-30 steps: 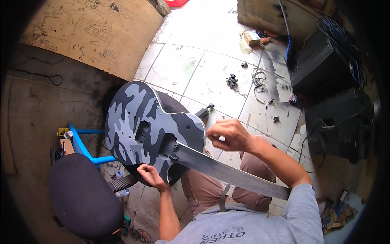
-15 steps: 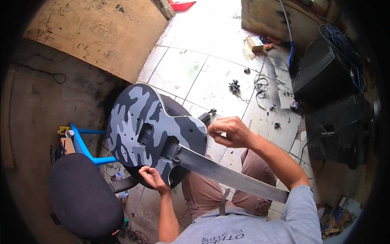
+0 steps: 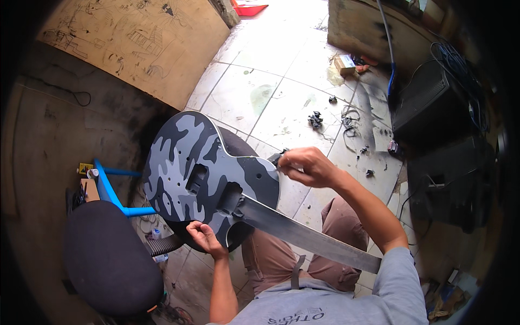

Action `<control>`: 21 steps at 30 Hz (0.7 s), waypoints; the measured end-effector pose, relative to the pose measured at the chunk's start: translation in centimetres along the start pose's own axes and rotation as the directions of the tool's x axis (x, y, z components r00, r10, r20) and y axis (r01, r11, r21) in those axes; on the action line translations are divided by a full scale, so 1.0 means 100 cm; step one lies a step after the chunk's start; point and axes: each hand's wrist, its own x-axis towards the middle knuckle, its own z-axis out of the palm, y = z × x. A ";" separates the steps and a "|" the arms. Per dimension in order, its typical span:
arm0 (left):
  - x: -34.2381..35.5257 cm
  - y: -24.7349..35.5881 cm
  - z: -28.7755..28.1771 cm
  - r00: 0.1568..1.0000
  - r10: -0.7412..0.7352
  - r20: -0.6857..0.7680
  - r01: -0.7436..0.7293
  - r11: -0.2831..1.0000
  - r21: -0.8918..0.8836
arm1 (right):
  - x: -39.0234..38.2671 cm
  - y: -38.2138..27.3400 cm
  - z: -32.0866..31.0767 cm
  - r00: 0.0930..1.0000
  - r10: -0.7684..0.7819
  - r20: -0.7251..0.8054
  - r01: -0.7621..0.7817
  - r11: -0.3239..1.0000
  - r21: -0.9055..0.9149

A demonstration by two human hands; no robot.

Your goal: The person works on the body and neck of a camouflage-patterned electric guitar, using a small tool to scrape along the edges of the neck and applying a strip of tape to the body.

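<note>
Two hands at guitar body [image 3: 214,169], body over dark cushion [image 3: 241,145]. Right hand [image 3: 309,167], fingers bunched, has shifted slightly along body's edge, away from neck [image 3: 309,235]; edgework apparently advancing. Left hand [image 3: 207,237] curled at near edge. Grip contents: cannot tell.

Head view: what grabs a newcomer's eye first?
The camouflage-patterned electric guitar, grey on black, left of centre, its bare neck slanting down toward the grey right sleeve. The right hand is at the guitar's right edge, the left hand at its lower edge. After that, the bright blue tubing at left and the sketch-covered tan board at upper left.
</note>
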 end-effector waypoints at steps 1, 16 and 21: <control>0.000 0.001 0.001 1.000 0.001 0.001 -0.001 1.000 -0.003 | -0.005 -0.001 0.003 1.000 -0.018 -0.002 0.018 0.999 0.027; 0.000 -0.002 0.001 1.000 0.006 0.012 -0.006 1.000 -0.028 | 0.043 0.015 0.000 0.999 -0.029 0.022 0.030 0.998 -0.049; -0.001 -0.001 -0.001 1.000 -0.013 0.022 0.013 0.999 -0.031 | 0.035 0.017 0.001 0.997 -0.077 -0.006 0.075 0.978 -0.193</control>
